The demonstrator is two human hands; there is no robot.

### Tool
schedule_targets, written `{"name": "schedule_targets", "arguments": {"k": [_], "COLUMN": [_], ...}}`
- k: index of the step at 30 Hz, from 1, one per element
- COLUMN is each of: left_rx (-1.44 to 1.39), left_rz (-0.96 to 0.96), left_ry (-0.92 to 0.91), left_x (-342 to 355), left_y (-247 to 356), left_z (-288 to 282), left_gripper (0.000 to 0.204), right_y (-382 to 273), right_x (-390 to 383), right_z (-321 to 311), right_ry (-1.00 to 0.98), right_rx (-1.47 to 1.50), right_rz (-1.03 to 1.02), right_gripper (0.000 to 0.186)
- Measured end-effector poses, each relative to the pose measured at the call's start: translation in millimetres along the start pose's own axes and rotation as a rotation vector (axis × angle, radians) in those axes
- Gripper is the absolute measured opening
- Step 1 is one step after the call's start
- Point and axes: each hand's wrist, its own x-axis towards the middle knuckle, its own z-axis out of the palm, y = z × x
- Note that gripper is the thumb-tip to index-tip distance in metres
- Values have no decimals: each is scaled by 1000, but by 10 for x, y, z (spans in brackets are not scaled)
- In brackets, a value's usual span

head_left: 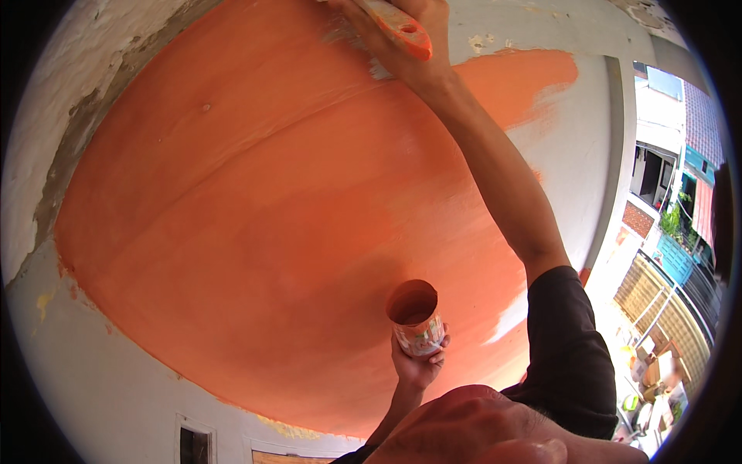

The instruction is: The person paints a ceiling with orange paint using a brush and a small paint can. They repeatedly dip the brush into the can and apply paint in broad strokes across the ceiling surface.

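My right hand (408, 63) is raised high against the wall, its fingers wrapped round a paintbrush (418, 39) with an orange-smeared handle. The bristles are hidden at the top edge. Lower down, my left hand (417, 371) grips a paint-streaked can (422, 342) from below and the side. The can is open at the top, and orange-brown paint shows inside. Most of the wall (270, 232) in front of me is coated orange. Near the brush, a few grey patches show through, and the orange ends in a ragged edge at the upper right.
Pale grey wall (583, 147) lies along the right, up to a vertical corner edge (617, 155). A rough, flaking surface (69, 116) borders the orange at the left. Beyond the opening on the right are railings (653, 313) and a pile of boxes and clutter (661, 379).
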Motion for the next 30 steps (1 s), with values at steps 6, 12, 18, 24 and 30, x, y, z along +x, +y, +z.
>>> {"name": "schedule_targets", "arguments": {"k": [6,12,18,24,30], "left_rx": [2,1,-20,-20,-2], "left_rz": [6,6,-15,-31,-42], "left_ry": [4,2,9,9,28], "left_x": [-29,-47,-28,-32,7], "left_y": [-14,-18,-7,3,-9], "left_z": [-15,-29,-70,-73,-44], "left_gripper": [76,77,77,76,75], "right_y": [100,373,549,697,724], "right_x": [44,67,35,87,112], "right_z": [-51,-192,-491,-688,-825], "right_ry": [11,64,91,75,80], "right_rx": [-23,-26,6,-156,-100], "right_rz": [-72,-138,9,-204,-161], "right_gripper": [18,10,8,7,9]}}
